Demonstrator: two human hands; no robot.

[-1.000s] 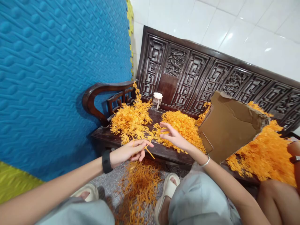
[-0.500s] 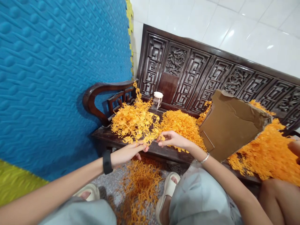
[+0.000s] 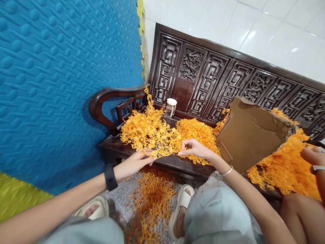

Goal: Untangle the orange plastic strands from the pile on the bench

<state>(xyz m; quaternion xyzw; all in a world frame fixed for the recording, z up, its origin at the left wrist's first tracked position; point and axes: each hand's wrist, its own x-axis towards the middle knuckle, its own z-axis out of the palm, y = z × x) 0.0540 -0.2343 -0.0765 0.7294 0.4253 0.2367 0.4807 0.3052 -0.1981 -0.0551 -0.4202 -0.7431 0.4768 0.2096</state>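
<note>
My left hand (image 3: 134,162), with a black band on the wrist, pinches the near end of an orange plastic sprig (image 3: 162,145) above the front edge of a dark carved wooden bench (image 3: 167,162). My right hand (image 3: 194,149), with a thin bracelet on the wrist, pinches the same sprig at its right side. Just behind my left hand a loose pile of orange sprigs (image 3: 142,127) lies on the seat. A second, flatter pile (image 3: 198,134) sits behind my right hand.
A small clear jar with a white lid (image 3: 171,107) stands at the bench back. A torn cardboard box (image 3: 250,132) spills more orange pieces (image 3: 286,166) at right, where another person's hand (image 3: 313,156) rests. Orange scraps (image 3: 152,200) litter the floor between my sandals. A blue foam mat (image 3: 63,84) stands at left.
My right hand came off the flat pile and closed on the sprig that my left hand holds. Both hands have lifted the sprig slightly and spread it between them.
</note>
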